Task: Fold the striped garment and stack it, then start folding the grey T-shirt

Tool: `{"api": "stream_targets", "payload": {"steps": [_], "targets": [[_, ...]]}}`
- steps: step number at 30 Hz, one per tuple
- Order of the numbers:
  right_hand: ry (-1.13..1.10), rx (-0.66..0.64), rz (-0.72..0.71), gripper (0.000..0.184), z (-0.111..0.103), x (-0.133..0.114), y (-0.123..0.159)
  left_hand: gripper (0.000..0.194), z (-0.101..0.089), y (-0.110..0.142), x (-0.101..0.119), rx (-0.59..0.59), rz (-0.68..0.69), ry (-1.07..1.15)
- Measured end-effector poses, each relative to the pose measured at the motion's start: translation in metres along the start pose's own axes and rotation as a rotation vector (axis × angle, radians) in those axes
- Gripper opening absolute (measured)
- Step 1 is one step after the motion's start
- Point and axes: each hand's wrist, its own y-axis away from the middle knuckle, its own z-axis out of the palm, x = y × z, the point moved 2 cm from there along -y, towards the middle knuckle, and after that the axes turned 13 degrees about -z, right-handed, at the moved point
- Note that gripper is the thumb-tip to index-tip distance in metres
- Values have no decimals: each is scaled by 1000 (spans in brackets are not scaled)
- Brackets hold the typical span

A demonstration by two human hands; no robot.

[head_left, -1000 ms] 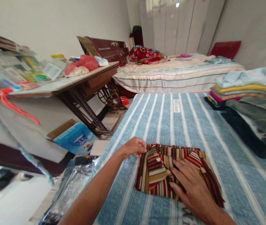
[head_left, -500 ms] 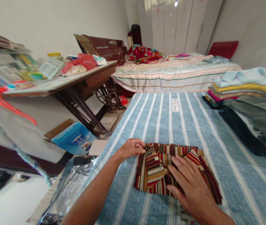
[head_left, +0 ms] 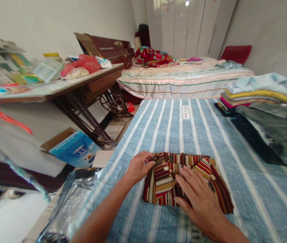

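Note:
A folded striped shirt (head_left: 164,182) in red, brown, cream and black lies on the blue bed sheet, its collar facing up. My left hand (head_left: 139,165) is at the shirt's far left corner, fingers curled and thumb against the edge, gripping the cloth there. Flat on the middle and near part of the shirt rests my right hand (head_left: 200,195), fingers stretched out and slightly spread. It covers part of the shirt front.
Folded clothes (head_left: 257,94) are stacked at the right, beside dark green garments (head_left: 280,126). A sewing machine table (head_left: 82,81) holding bags and boxes stands left. Below it are a blue carton (head_left: 79,150) and clear plastic wrap (head_left: 72,199). Another bed (head_left: 183,79) lies beyond.
The view has shifted slightly. My left thumb has moved a little apart from the curled fingers at the shirt's corner. My right hand stays flat on the shirt.

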Motion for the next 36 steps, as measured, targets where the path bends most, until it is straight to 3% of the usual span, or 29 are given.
{"api": "stream_targets", "payload": {"steps": [4,9,14,18,26,32,36], "targets": [[-47,81,10,33,-15,0,7,20,3,15,1,102,223,-90],[-6,56,80,37,-18,0,18,30,26,13,-14,183,321,-315],[96,-109,292,66,-4,6,41,35,36,7,-21,198,320,-383],[100,-169,361,76,3,9,55,35,35,7,-19,208,299,-379],[47,-135,440,62,-14,27,56,31,28,6,-19,291,236,-273],[33,-281,471,55,2,50,74,32,37,0,-19,273,168,-374],[43,-268,479,55,9,50,80,33,38,0,-21,258,154,-368]]}}
